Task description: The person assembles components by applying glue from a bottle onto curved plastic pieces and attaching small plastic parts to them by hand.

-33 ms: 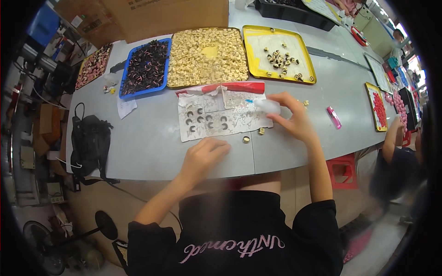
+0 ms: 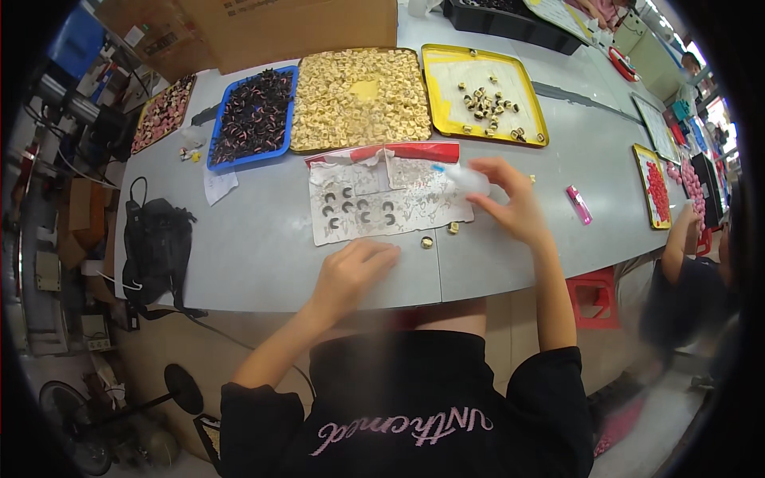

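My right hand (image 2: 512,205) is closed round a translucent white squeeze bottle (image 2: 468,182) with a thin blue tip. The bottle is tilted over the right part of a worn white cardboard sheet (image 2: 331,231), its tip pointing left. Several dark C-shaped pieces (image 2: 364,217) lie on the sheet's left half. My left hand (image 2: 356,272) rests on the table just below the sheet's lower edge, fingers loosely bent and nothing visible in them. Between my hands, near that edge, sit a gold-and-black piece (image 2: 426,242) and a small gold piece (image 2: 453,228).
Behind the sheet stand a blue basket (image 2: 213,151) of dark curved pieces, a tray of gold pieces (image 2: 335,103) and a yellow tray (image 2: 430,95) with several gold-and-black pieces. A pink lighter-shaped object (image 2: 579,205) lies right, a black bag (image 2: 157,251) left. A co-worker's arm (image 2: 677,239) shows at far right.
My right hand has shifted slightly right with the squeeze bottle, and the blue tip has moved a little up and right. My left hand stays in place.
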The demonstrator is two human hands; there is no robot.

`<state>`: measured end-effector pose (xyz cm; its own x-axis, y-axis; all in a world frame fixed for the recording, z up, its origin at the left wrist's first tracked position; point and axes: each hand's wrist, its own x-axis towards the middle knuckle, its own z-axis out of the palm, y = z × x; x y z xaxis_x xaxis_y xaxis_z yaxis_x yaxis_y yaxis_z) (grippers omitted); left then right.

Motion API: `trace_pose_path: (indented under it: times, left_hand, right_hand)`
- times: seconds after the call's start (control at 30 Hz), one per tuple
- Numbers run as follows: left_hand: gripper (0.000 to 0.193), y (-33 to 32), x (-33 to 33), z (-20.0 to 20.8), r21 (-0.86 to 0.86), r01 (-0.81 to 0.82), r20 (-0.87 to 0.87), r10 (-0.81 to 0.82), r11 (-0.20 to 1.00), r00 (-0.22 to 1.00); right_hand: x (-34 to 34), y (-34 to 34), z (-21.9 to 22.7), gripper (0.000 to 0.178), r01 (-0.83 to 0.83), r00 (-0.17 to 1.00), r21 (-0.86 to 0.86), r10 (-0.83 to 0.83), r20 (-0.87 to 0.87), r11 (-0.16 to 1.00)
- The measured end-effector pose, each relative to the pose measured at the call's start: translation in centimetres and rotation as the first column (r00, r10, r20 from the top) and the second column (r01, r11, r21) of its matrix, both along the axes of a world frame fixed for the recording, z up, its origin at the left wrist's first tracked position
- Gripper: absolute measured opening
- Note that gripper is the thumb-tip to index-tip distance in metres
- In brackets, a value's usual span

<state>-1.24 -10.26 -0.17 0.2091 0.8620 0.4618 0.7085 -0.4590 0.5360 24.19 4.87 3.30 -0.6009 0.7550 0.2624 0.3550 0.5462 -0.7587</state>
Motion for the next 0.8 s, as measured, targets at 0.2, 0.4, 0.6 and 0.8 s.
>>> trace_pose_path:
  times: [0.2,0.4,0.6,0.8]
  left_hand:
    - [0.012,2.8,-0.4,1.4,0.025,-0.010,0.291,0.003,1.000,0.957]
    - [0.018,8.3,0.5,2.1,-0.116,0.134,0.569,-0.045,0.984,0.821]
    - [0.031,8.6,1.2,1.0,-0.114,0.078,0.571,0.001,0.990,0.821]
    - [0.048,8.5,1.2,-0.1,-0.017,-0.058,0.623,0.056,0.998,0.780]
  right_hand:
    - [-2.6,1.9,1.0,0.035,-0.151,0.734,-0.444,-0.201,-0.648,0.883]
    - [-4.9,5.1,0.7,0.032,-0.304,0.535,-0.545,-0.334,-0.776,0.781]
    - [-3.8,6.5,-2.1,0.041,-0.363,0.485,-0.580,-0.383,-0.786,0.729]
    - [-5.3,5.1,-1.4,0.046,-0.241,0.590,-0.651,-0.424,-0.688,0.720]
